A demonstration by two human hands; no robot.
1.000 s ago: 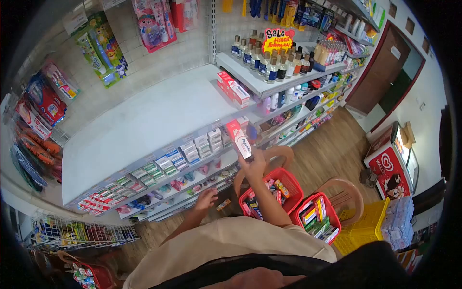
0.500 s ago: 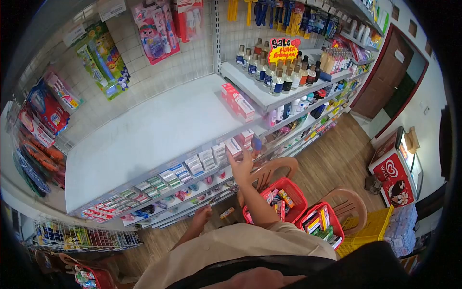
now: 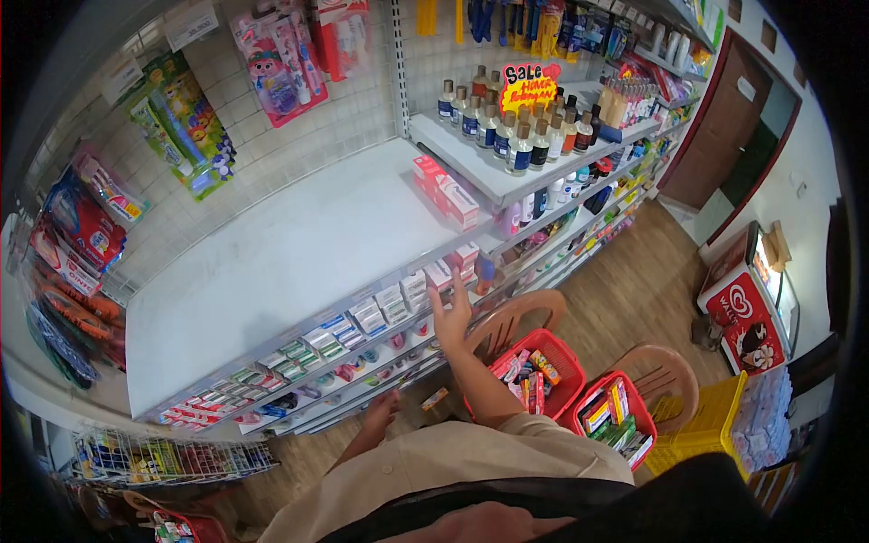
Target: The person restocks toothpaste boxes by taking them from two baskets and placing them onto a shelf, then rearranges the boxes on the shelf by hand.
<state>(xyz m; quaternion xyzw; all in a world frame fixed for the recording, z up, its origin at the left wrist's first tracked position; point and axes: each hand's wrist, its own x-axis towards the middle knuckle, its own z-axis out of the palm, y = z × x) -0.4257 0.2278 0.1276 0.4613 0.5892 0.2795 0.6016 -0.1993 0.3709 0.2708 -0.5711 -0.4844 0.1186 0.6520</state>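
Note:
My right hand (image 3: 452,321) reaches to the second shelf with fingers apart, fingertips right at a pink-and-white box (image 3: 438,274) standing in the row. Next to that one is another pink-and-white box (image 3: 465,260); white boxes (image 3: 389,304) stand on its other side. Low in front of the shelves hangs my left hand (image 3: 381,414), its fingers loosely bent and apart, nothing in it. On the top shelf (image 3: 290,235) lies a stack of pink-and-white toothpaste boxes (image 3: 444,192) by the right end.
Perfume bottles (image 3: 518,149) crowd the neighbouring shelf. Below my right arm, a red basket (image 3: 566,362) and another red basket (image 3: 641,407) hold packaged goods beside brown plastic chairs (image 3: 674,380). A yellow crate (image 3: 701,430) stands further right. Toothbrush packs (image 3: 281,59) hang on the back wall.
The pink-and-white box at my right hand now sits further back in the row, and the fingers have drawn off it slightly. My left hand's fingers have loosened.

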